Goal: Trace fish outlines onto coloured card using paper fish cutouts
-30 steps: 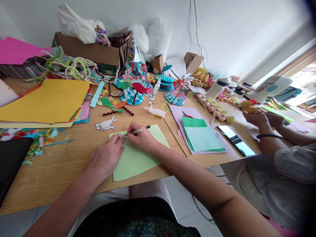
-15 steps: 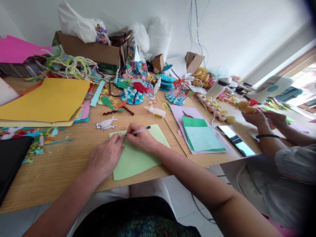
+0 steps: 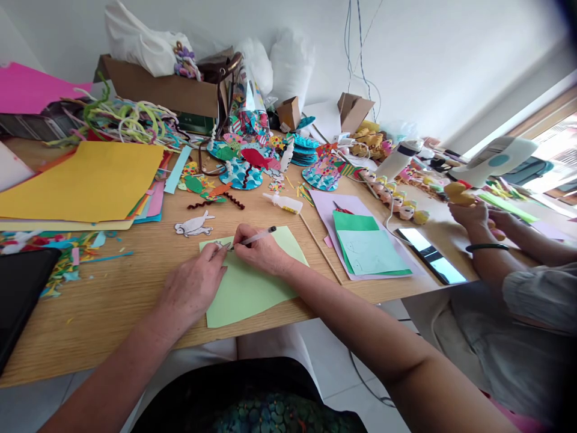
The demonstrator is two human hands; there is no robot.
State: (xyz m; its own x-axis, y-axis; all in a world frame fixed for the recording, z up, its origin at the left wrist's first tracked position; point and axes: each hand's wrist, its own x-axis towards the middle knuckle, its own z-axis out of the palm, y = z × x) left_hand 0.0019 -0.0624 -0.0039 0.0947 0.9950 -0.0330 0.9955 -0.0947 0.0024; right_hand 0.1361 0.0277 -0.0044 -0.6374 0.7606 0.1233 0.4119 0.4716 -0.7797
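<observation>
My right hand [image 3: 260, 249] is closed around a pen [image 3: 259, 236] with a clear barrel and dark end, its tip low over the light green paper [image 3: 256, 294]. My left hand [image 3: 195, 282] lies at the sheet's left edge, fingers together, pressing a small white paper cutout [image 3: 219, 244] onto it. Most of that cutout is hidden by the fingers. Just beyond my left hand, a white fish-like paper cutout [image 3: 195, 225] with drawn outlines rests on the wooden table.
A glue bottle [image 3: 283, 203], a thin stick [image 3: 321, 248], green sheets [image 3: 374, 249] and a phone [image 3: 430, 255] are to the right. Yellow paper [image 3: 81, 180] and a dark tablet [image 3: 27, 294] are on the left. A co-worker's hands [image 3: 478, 219] hold a yellow toy duck [image 3: 458, 193].
The pen and my right hand have shifted very slightly, while my left hand stays in place. The co-worker's hands have lifted and turned the yellow toy.
</observation>
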